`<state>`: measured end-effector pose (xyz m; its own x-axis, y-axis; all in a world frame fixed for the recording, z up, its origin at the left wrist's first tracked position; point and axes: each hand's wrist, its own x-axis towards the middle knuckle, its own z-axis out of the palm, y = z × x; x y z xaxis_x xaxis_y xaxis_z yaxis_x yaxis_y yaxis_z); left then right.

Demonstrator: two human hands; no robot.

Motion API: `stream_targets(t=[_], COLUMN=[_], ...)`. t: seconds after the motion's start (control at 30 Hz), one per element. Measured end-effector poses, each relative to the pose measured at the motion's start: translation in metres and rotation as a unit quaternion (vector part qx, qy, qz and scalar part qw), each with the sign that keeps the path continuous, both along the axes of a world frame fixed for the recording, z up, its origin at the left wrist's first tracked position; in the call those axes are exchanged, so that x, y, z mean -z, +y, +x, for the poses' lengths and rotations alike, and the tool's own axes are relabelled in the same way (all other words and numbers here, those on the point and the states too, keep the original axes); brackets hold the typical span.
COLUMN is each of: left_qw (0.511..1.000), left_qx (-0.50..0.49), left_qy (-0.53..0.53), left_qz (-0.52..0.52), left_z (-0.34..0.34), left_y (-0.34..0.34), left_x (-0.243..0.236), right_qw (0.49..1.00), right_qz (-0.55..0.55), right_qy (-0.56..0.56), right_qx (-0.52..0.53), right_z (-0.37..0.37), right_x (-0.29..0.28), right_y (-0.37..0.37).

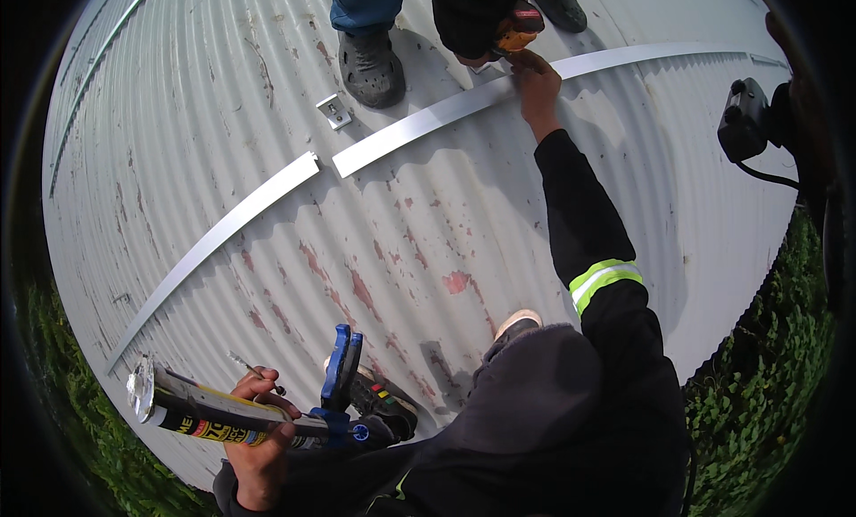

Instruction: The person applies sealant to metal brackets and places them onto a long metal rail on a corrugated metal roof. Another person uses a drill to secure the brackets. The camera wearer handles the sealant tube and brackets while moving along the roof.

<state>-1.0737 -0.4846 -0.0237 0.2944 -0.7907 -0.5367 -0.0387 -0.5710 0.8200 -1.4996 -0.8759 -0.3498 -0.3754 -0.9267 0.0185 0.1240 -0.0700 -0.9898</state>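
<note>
My left hand, at the lower left, is closed round a caulking gun with a blue handle, loaded with a dark and yellow sealant tube. The tube's whitish, smeared end points left. Beside those fingers sticks out a thin, light-tipped piece. My right arm stretches far forward, and my right hand bends its fingers at the far edge of a silver metal rail. What lies in its fingertips is hidden. Touching or close to them is a co-worker's hand at an orange and black object.
A second rail continues to the left, with a small gap between. One loose metal bracket lies beyond the gap, near the co-worker's grey clog. The corrugated roof has peeling paint. Greenery borders its edges.
</note>
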Motion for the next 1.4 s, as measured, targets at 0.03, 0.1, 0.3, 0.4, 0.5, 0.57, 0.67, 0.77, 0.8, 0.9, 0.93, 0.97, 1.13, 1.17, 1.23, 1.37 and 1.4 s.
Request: stream_targets(t=[0.03,0.1,0.3,0.4,0.5,0.57,0.67,0.77,0.8,0.9,0.93,0.97,1.13,1.17,1.23,1.37,1.4], left_qw=[1.0,1.0,0.999,0.999,0.997,0.998,0.998,0.998,0.997,0.998,0.999,0.998,0.994,0.994,0.994,0.996,0.997], left_qx=[0.006,0.017,0.035,0.051,0.04,0.035,0.032,0.039,0.047,0.044,0.042,0.047,0.066,0.069,0.072,0.064,0.057], left_qy=[0.001,0.004,0.01,0.011,0.058,0.048,0.051,0.053,0.051,0.036,0.027,0.041,0.077,0.076,0.074,0.058,0.048], left_qz=[-0.002,-0.006,-0.017,-0.015,-0.033,-0.018,-0.015,-0.022,-0.034,-0.017,-0.014,-0.018,-0.027,-0.034,-0.036,-0.023,-0.017], left_z=[0.0,0.0,-0.003,-0.006,-0.009,-0.01,-0.012,-0.014,-0.014,-0.018,-0.019,-0.018,-0.015,-0.014,-0.014,-0.016,-0.016], left_y=[-0.001,-0.002,-0.006,-0.008,-0.009,-0.009,-0.009,-0.011,-0.012,-0.013,-0.012,-0.013,-0.016,-0.016,-0.016,-0.014,-0.014], left_x=[0.0,0.001,0.007,0.005,0.002,0.0,-0.002,-0.002,-0.001,-0.001,-0.001,-0.001,0.0,0.001,0.001,0.0,-0.001], right_qw=[1.0,0.998,0.998,0.998,0.994,0.993,0.991,0.989,0.989,0.99,0.99,0.99,0.988,0.985,0.978,0.984,0.984], right_qz=[-0.002,0.013,0.051,0.055,0.064,0.068,0.082,0.092,0.088,0.081,0.087,0.079,0.068,0.055,0.054,0.032,0.035], right_qy=[-0.029,-0.047,-0.005,0.034,0.083,0.1,0.104,0.106,0.11,0.11,0.107,0.111,0.132,0.153,0.191,0.16,0.161], right_qx=[0.013,0.034,0.029,0.021,0.003,-0.01,-0.028,-0.037,-0.037,-0.037,-0.034,-0.036,-0.05,-0.058,-0.064,-0.076,-0.075], right_z=[-0.001,-0.005,-0.018,-0.022,-0.02,-0.015,-0.008,-0.004,-0.004,-0.005,-0.005,-0.005,-0.004,-0.003,-0.003,-0.002,-0.002], right_x=[0.003,0.011,0.03,0.023,0.016,0.013,0.015,0.022,0.024,0.029,0.03,0.03,0.034,0.035,0.038,0.045,0.046], right_y=[0.012,0.035,0.089,0.097,0.105,0.113,0.125,0.133,0.135,0.139,0.14,0.141,0.148,0.149,0.152,0.153,0.153])
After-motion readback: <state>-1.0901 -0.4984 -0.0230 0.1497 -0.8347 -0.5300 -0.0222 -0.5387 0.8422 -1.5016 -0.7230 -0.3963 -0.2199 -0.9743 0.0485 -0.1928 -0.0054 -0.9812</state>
